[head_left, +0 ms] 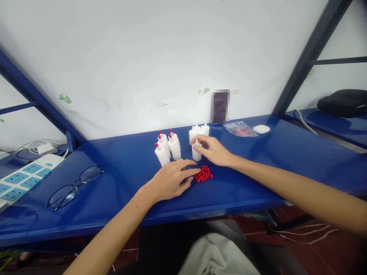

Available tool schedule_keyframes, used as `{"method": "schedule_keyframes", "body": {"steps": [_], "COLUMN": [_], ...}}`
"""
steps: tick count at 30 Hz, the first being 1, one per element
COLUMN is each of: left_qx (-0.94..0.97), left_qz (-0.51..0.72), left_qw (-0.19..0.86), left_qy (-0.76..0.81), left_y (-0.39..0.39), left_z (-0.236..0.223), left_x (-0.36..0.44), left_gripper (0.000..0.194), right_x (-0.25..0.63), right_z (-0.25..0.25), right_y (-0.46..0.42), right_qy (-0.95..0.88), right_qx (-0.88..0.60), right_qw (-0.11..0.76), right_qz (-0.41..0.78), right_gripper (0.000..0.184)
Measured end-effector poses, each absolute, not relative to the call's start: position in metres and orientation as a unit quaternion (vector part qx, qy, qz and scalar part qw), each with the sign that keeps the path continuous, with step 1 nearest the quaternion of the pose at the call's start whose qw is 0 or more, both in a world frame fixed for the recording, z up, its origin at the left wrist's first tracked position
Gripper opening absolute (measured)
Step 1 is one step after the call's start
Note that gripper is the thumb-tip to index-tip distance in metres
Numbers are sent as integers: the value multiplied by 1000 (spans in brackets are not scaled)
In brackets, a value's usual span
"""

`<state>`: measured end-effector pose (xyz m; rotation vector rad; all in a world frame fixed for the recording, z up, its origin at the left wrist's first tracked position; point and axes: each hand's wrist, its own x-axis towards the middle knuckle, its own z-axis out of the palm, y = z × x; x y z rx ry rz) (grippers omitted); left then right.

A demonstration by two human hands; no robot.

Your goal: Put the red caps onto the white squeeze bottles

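White btl (pixel 197 156), bare nozzle (pixel 197 141), upright | R fingers (pixel 204 139) pinched on it | L fingers (pixel 189 173) half-spread, at red caps (pixel 204 174)

Smooth plastic on a glossy blue desk (pixel 123 164).
From where I stand: desk looks like painted metal, sheen streaked with reflections; bottles (pixel 175 148), milky-white plastic, satin; loose caps (pixel 204 174), red plastic; bag (pixel 236 126), clear crinkled film; oval case (pixel 261 129), white, smooth, slightly shiny; power strip (pixel 30 185), white plastic; wall (pixel 143 57), matt, roughened at scuffed patches; trouser leg (pixel 216 256), pale creased cloth.
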<state>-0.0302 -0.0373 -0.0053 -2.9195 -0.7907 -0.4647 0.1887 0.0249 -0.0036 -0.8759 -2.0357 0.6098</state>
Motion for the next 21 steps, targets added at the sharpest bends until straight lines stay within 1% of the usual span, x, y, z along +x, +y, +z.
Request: {"method": "schedule_keyframes", "body": {"steps": [4,13,18,21], "left_qx": [-956,-949,-938,-923], "left_qz": [-146,-177,-218,-251], "left_qw": [38,28,-5,-12], "left_qy": [-253,-261,-270,-290], "left_y": [-37,-36,-37,-36], "left_z": [-5,-6,-5,-4], "left_x": [-28,-31,-33,-34], "left_gripper": [35,30,26,19], "right_x": [187,188,190,191], "right_z": [-2,-3,-3,-4], "right_y": [22,24,26,26], "right_qy": [-809,-811,-808,-803], "right_qx": [-345,-348,-349,-355], "right_qw": [405,400,404,410], "right_qz": [250,249,249,247], "right_gripper": [18,20,19,17]}}
